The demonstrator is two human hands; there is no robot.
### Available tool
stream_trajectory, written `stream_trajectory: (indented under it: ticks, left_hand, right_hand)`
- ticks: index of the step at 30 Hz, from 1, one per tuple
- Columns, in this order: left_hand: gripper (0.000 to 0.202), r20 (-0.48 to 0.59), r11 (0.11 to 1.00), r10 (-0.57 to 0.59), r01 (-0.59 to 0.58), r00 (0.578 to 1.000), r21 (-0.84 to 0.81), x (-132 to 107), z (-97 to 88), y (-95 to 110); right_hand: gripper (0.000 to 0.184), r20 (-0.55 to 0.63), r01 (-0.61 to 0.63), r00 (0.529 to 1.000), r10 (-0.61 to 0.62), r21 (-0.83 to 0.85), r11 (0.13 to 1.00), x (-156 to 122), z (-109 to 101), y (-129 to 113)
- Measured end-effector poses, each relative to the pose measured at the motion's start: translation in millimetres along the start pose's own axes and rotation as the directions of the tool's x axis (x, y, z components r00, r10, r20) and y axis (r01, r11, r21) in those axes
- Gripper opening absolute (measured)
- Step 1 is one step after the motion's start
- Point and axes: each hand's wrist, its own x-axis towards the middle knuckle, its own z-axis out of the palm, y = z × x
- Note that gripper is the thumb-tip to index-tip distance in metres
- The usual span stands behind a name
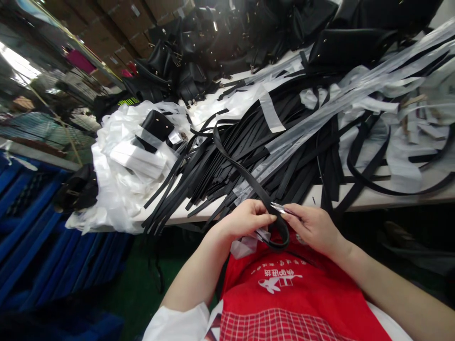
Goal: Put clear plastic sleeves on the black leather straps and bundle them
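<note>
Just over the table's front edge, my left hand [250,219] is closed on a black strap [253,182]. The strap runs back onto the table, and its near part curls in a loop in front of the red apron. In my right hand [313,227] is a small pair of metal snips [279,207], mostly hidden by the fingers. Their pointed tip lies against the strap, close to my left fingertips. A crumpled piece of clear plastic [245,247] hangs below my left hand. Behind both hands spreads a thick pile of black straps [227,166].
White plastic wrapping [117,166] is heaped at the left end of the table [177,216]. Long clear plastic sleeves [313,116] cross the straps. Black bags [199,61] pile up at the back, before cardboard boxes [117,23]. Blue racks [42,237] stand on the left.
</note>
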Motion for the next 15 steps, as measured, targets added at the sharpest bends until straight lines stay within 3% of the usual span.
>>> stream_trajectory:
  ticks: [5, 7, 8, 9, 10, 11, 12, 15]
  left_hand:
    - [0.036, 0.017, 0.998, 0.056, -0.056, 0.998, 0.0, 5.7, 3.5, 3.4]
    - [0.041, 0.009, 0.999, 0.032, -0.032, 0.999, 0.018, 10.5, 2.5, 0.2]
    - [0.046, 0.018, 1.0, 0.02, -0.021, 1.0, 0.021, 14.4, 1.3, -3.6]
    - [0.05, 0.034, 1.0, 0.012, -0.013, 0.999, 0.015, 19.2, 0.1, -8.5]
    - [0.055, 0.048, 1.0, 0.01, -0.01, 0.999, 0.005, 24.4, -0.8, -14.2]
    - [0.059, 0.061, 1.0, 0.007, -0.007, 0.998, -0.008, 29.8, -1.3, -20.0]
    - [0.063, 0.068, 1.0, 0.003, -0.002, 0.998, -0.02, 34.9, -1.4, -25.8]
    - [0.07, 0.064, 0.998, -0.032, 0.034, 0.997, -0.043, 47.5, -0.7, -38.2]
  right_hand:
    - [0.036, -0.035, 0.03, 0.999, -0.026, 0.116, 0.993, -0.6, -10.0, 0.8]
    - [0.038, -0.19, -0.005, 0.981, 0.029, 0.123, 0.992, 12.2, -32.0, 19.1]
    - [0.038, -0.305, -0.074, 0.947, 0.101, 0.097, 0.992, 22.1, -51.6, 32.9]
    - [0.038, -0.435, -0.176, 0.881, 0.188, 0.068, 0.982, 33.2, -77.6, 48.6]
    - [0.04, -0.555, -0.3, 0.784, 0.276, 0.05, 0.953, 44.8, -108.9, 64.8]
    - [0.041, -0.665, -0.468, 0.648, 0.371, 0.036, 0.883, 56.4, -144.1, 80.7]
    - [0.041, -0.737, -0.545, 0.549, 0.395, 0.044, 0.837, 67.2, -181.0, 95.8]
    - [0.033, -0.822, -0.632, 0.417, 0.389, 0.046, 0.774, 91.8, -284.0, 131.4]
